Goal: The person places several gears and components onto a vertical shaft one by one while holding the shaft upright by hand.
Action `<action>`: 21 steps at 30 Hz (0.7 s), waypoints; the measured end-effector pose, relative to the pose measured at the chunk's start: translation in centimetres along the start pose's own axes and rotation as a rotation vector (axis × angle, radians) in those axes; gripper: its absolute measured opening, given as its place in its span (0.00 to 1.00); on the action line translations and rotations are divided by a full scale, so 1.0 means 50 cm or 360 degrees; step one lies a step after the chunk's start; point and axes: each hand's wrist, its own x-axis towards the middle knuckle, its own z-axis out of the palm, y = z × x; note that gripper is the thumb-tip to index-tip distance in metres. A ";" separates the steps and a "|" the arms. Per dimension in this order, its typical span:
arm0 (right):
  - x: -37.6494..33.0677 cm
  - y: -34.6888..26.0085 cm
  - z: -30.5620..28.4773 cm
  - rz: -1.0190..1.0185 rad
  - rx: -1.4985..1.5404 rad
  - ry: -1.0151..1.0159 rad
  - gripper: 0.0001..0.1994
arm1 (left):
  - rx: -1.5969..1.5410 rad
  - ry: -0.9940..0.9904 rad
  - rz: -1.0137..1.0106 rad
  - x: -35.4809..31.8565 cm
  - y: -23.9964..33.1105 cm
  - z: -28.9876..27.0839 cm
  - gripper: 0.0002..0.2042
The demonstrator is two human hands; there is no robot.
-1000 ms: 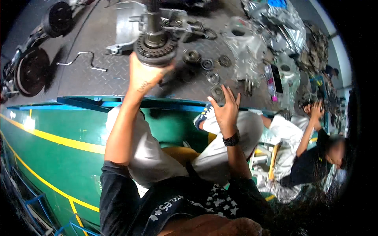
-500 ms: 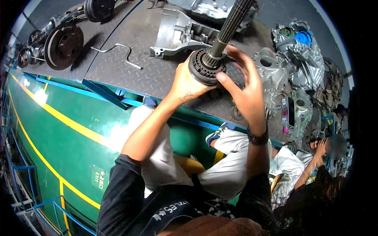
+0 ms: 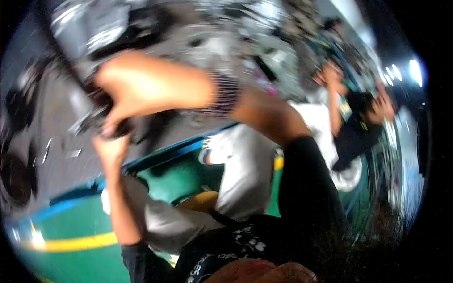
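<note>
Motion smears this moment. In my left hand [image 3: 112, 150] sits the dark ringed hub at the bottom of a splined gear shaft [image 3: 73, 66]; my fingers close round it from below. My right hand [image 3: 141, 87] reaches across from the right, its thumb pointing down at the hub and its fingers curled around the shaft's lower part. The shaft slants up and to the left, above the metal workbench [image 3: 61, 162]. The fingertips of my right hand are partly hidden behind the hub and blurred.
Silver housings [image 3: 89, 23] stand at the back of the bench, with more castings [image 3: 278, 61] toward the right. A blue-edged bench front [image 3: 155, 153] runs before my knees. At the right another person's hands [image 3: 330, 75] show. Green floor [image 3: 71, 264] lies at lower left.
My view has swung to the right, and everything is blurred. The shaft and both hands now appear farther left. My right hand, spread beside the shaft earlier, has closed in on it.
</note>
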 end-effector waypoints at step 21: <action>0.125 0.104 -0.016 0.0100 0.0846 -0.1035 0.34 | 0.0043 0.0052 0.0577 0.026 0.035 0.032 0.27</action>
